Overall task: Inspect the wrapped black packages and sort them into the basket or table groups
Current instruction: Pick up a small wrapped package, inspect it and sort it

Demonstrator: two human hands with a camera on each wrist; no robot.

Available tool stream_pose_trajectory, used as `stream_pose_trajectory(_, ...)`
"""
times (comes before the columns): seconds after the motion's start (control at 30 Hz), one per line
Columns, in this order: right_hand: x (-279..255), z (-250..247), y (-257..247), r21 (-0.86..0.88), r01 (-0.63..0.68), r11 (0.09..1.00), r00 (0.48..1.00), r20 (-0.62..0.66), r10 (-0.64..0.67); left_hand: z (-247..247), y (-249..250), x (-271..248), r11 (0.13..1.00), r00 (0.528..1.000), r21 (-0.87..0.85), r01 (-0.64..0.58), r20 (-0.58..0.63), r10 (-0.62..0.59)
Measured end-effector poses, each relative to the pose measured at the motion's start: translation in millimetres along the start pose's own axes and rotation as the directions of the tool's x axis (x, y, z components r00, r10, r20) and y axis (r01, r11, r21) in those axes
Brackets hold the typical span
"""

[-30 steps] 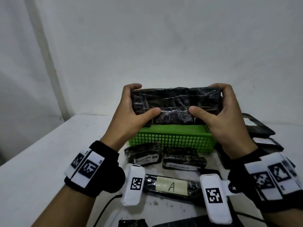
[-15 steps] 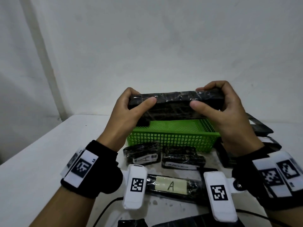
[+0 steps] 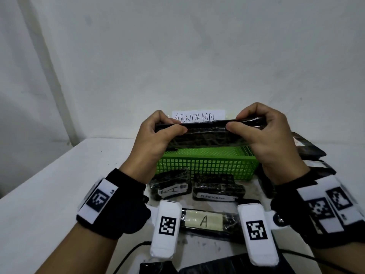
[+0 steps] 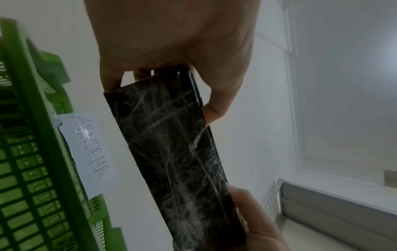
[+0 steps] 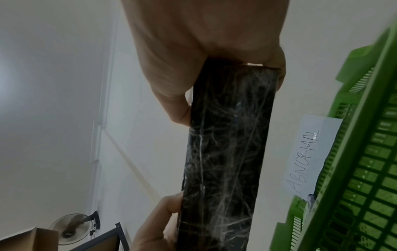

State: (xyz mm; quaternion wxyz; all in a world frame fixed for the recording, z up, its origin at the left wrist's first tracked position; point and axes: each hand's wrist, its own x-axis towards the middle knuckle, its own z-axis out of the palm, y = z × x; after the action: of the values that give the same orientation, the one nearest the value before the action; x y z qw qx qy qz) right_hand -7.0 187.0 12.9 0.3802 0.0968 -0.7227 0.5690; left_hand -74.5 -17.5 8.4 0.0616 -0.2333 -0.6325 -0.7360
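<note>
- Wrapped black package (image 3: 205, 133): held level above the green basket (image 3: 207, 167), my left hand (image 3: 156, 139) and right hand (image 3: 264, 139) each with a pinching grip on one end (thumb in front, fingers behind).
- "ABNORMAL" label (image 3: 198, 116): on the basket's far rim, lower edge hidden by the package.
- Bench (image 3: 49, 194), before the basket: two small packages (image 3: 171, 187), one long package marked "A" (image 3: 204, 221).
- Right: more black packages (image 3: 308, 149), partly behind my wrist.

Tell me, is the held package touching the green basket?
Apart. The left wrist view shows wall between the held package and the green basket.
</note>
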Motion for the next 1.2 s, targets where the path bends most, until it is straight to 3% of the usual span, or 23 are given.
stream_pose_trajectory(0.17, 1.0, -3.7, -1.7, -0.012, 0.055, 0.998, 0.998, 0.006, -0.055, 2.6, 3.0, -1.4, 1.000, 1.000, -0.014, -0.004, -0.004, 0.004)
stream_pose_trajectory(0.27, 2.4, -8.3, -5.1, 0.040, 0.082, 0.996, 0.994, 0.062, -0.085, 0.8, 9.1, -2.6, 0.970, 0.982, -0.152, 0.191, 0.026, -0.189)
stream_pose_trajectory(0.33, 2.6, -10.6, -8.3, 0.071, 0.085, 0.994, 0.990, 0.108, -0.093, -0.3, 13.9, -3.3, 0.886, 0.942, -0.325, 0.331, 0.065, -0.328)
stream_pose_trajectory(0.4, 1.8, -11.5, -10.5, 0.039, 0.083, 0.996, 0.989, 0.118, -0.087, 1.1, 12.9, -3.0, 0.850, 0.926, -0.374, 0.371, 0.081, -0.368)
stream_pose_trajectory(0.53, 3.2, -13.1, -2.4, -0.127, -0.078, 0.989, 0.989, 0.118, 0.093, 2.1, 0.0, -0.5, 0.900, 0.958, -0.346, 0.266, -0.006, -0.285)
stream_pose_trajectory(0.6, 4.6, -11.1, 1.5, -0.075, -0.251, 0.965, 0.960, 0.107, 0.258, 1.8, -4.2, -0.2, 0.916, 0.977, -0.345, 0.204, 0.005, -0.215)
stream_pose_trajectory(0.67, 5.0, -9.8, 4.8, 0.009, -0.337, 0.941, 0.939, 0.071, 0.336, 0.6, -6.9, 0.6, 0.922, 0.985, -0.349, 0.169, 0.035, -0.168)
stream_pose_trajectory(0.77, 3.5, -9.8, 5.2, -0.033, -0.275, 0.961, 0.962, -0.006, 0.275, 0.2, -7.9, -0.1, 0.937, 0.982, -0.298, 0.180, 0.116, -0.151)
stream_pose_trajectory(0.87, 2.4, -11.8, 3.0, -0.043, -0.237, 0.971, 0.971, 0.004, 0.238, 0.4, -11.3, -2.1, 0.964, 0.977, -0.196, 0.182, 0.148, -0.154)
stream_pose_trajectory(1.03, 1.9, -12.9, 10.2, -0.131, -0.098, 0.987, 0.993, -0.080, 0.088, 5.7, -20.6, -0.2, 0.991, 0.993, -0.085, 0.100, 0.078, -0.094)
stream_pose_trajectory(1.2, -2.3, -7.6, 24.6, -0.259, -0.073, 0.963, 0.995, -0.087, 0.052, 7.4, -25.3, -2.9, 1.000, 0.999, 0.025, 0.014, 0.033, -0.015)
